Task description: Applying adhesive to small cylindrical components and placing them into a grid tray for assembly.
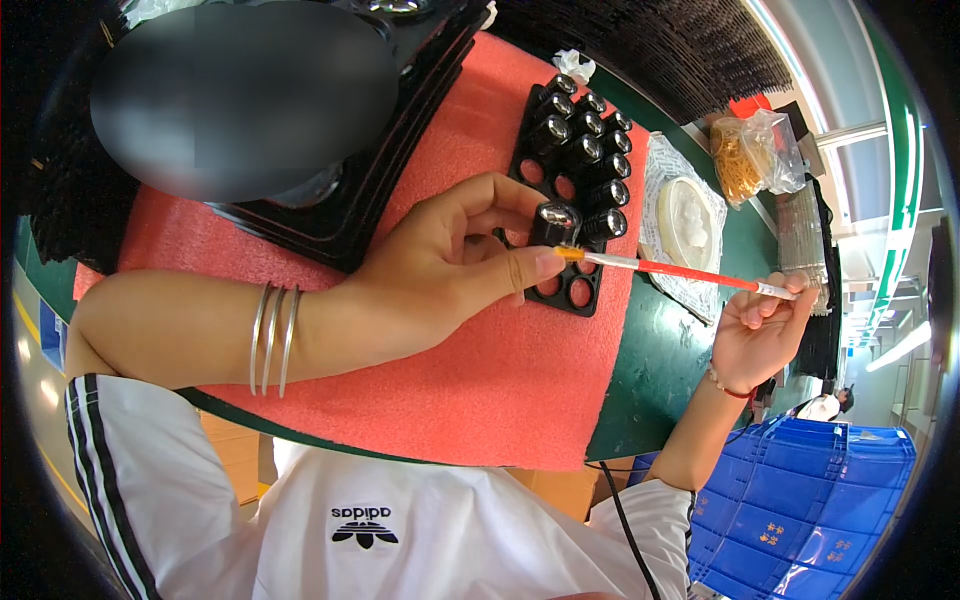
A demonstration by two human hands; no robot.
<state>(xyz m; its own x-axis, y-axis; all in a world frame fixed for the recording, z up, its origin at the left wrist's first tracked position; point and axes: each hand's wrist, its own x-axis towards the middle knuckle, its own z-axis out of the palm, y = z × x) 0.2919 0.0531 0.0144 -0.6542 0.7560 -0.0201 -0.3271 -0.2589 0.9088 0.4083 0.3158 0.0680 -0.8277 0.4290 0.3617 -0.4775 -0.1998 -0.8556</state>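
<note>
My left hand (450, 245), silver bangles on its wrist, pinches a glossy black cylindrical piece (553, 228) between thumb and fingers. It is above the near part of a black holed tray (578, 300). In my right hand (762, 330) is a thin paintbrush (690, 272) with a red handle, gripped near its pale end. The brush points left, and its yellowish bristles lie at the near edge of the held piece beside my left thumb. Whether they touch it I cannot tell. Several similar black cylinders (588, 150) with shiny tops stand in the tray; some near holes show the red mat.
A red foam mat (480, 390) covers much of the green table (650, 370). Right of the tray, a round dish (665, 215) with white stuff sits on printed paper. Beyond are a bag of rubber bands (740, 165), stacked black trays (650, 50) and blue crates (790, 490).
</note>
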